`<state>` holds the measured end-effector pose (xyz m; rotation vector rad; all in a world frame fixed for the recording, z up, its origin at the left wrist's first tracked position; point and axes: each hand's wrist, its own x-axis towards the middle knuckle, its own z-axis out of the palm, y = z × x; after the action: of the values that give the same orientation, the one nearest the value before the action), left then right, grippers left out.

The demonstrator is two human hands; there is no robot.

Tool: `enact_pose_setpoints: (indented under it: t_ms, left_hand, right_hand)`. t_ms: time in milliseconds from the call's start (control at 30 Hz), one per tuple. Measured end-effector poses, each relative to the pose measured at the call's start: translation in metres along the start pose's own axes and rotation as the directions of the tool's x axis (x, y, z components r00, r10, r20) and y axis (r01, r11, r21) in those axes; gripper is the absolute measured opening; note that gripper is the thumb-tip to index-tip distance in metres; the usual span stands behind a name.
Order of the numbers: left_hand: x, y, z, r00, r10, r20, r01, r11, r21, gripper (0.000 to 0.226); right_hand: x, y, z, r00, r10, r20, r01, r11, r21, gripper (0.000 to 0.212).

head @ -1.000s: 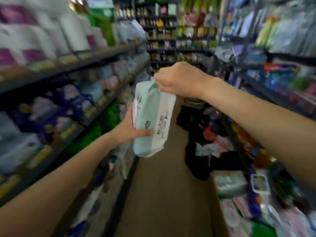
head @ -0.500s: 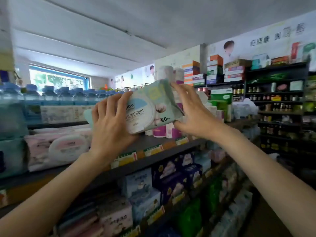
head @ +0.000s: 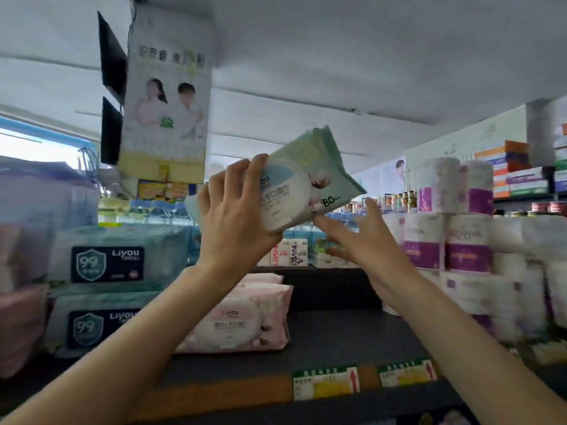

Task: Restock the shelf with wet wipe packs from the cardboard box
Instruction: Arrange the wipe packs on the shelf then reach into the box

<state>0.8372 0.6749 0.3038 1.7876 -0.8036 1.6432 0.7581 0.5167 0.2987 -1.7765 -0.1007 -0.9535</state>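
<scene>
2 yellow price tags (head: 325, 382) sit on the shelf (head: 337, 338) edge. Behind them lie 2 stacked pink packs (head: 245, 323), with 2 blue packs (head: 116, 265) to their left. Above the shelf, the left hand (head: 233, 219) clasps 1 tilted mint-green wet wipe pack (head: 306, 179) marked 80, with a white round lid. The right hand (head: 362, 240), fingers spread, touches its lower edge. Toilet rolls (head: 451, 228) stand right.

Shelf (head: 331, 338): dark, price tags (head: 326, 382) on its front edge.
On it: teal packs (head: 122, 262) stacked left, pink packs (head: 245, 320) middle, tissue rolls (head: 466, 250) right.
</scene>
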Motion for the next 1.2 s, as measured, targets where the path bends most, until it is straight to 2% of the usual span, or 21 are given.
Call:
enact_pose_setpoints:
  t_ms: [67,100,133,167,200,233,267,433,600,700,767,867,1033,1133,1200]
  left_hand:
    - [0.008,-0.011,0.001,0.989,0.144,0.024,-0.146,0.978,0.147,0.084]
    - [0.012,-0.016,0.001,0.975,0.215,0.063,-0.223,0.953,0.207,0.083]
    - [0.014,-0.020,0.000,0.952,0.286,0.105,-0.304,0.917,0.260,0.083]
    - [0.013,-0.023,-0.002,0.925,0.350,0.150,-0.380,0.873,0.306,0.083]
    - [0.009,-0.025,-0.003,0.895,0.400,0.196,-0.445,0.829,0.338,0.083]
    - [0.003,-0.027,-0.005,0.870,0.430,0.241,-0.491,0.795,0.355,0.086]
    - [-0.004,-0.029,-0.006,0.853,0.438,0.283,-0.518,0.775,0.363,0.088]
    - [-0.028,-0.055,-0.020,0.833,0.342,0.435,-0.517,0.761,0.392,0.093]
    - [-0.044,-0.087,-0.061,0.824,0.177,0.538,-0.450,0.781,0.433,0.089]
    - [-0.058,-0.115,-0.085,0.798,0.096,0.595,-0.439,0.770,0.464,0.095]
    - [-0.067,-0.133,-0.098,0.753,0.037,0.657,-0.450,0.758,0.472,0.104]
    - [-0.082,-0.159,-0.113,0.683,-0.046,0.729,-0.451,0.759,0.470,0.109]
    - [-0.087,-0.189,-0.126,0.493,-0.173,0.853,-0.388,0.834,0.393,0.106]
    - [-0.077,-0.195,-0.128,0.366,-0.206,0.908,-0.342,0.878,0.336,0.113]
    - [-0.074,-0.198,-0.127,0.290,-0.217,0.932,-0.288,0.909,0.301,0.116]
  right_hand:
    - [0.004,0.001,0.004,0.976,-0.199,-0.088,0.166,0.942,-0.293,0.116]
    - [0.005,-0.001,0.007,0.937,-0.341,-0.077,0.261,0.829,-0.495,0.118]
    - [0.006,-0.002,0.011,0.890,-0.457,0.008,0.340,0.650,-0.679,0.120]
    - [0.006,-0.004,0.014,0.853,-0.504,0.135,0.399,0.464,-0.791,0.121]
    - [0.011,0.000,0.018,0.836,-0.484,0.259,0.453,0.343,-0.823,0.120]
    - [0.013,0.002,0.021,0.832,-0.431,0.350,0.499,0.304,-0.811,0.119]
    - [0.014,0.007,0.025,0.829,-0.388,0.404,0.530,0.313,-0.788,0.115]
    - [0.012,0.025,0.053,0.767,-0.408,0.495,0.631,0.341,-0.696,0.100]
    - [0.010,0.025,0.097,0.639,-0.460,0.616,0.769,0.357,-0.530,0.100]
    - [0.001,0.021,0.132,0.582,-0.441,0.683,0.811,0.367,-0.455,0.097]
    - [-0.006,0.024,0.157,0.558,-0.423,0.714,0.825,0.374,-0.424,0.094]
    - [-0.016,0.033,0.193,0.558,-0.360,0.748,0.817,0.393,-0.421,0.095]
    - [-0.031,0.044,0.229,0.560,-0.331,0.760,0.823,0.334,-0.460,0.101]
    - [-0.036,0.044,0.224,0.569,-0.290,0.770,0.805,0.385,-0.450,0.101]
    - [-0.034,0.042,0.216,0.559,-0.220,0.800,0.782,0.460,-0.420,0.099]
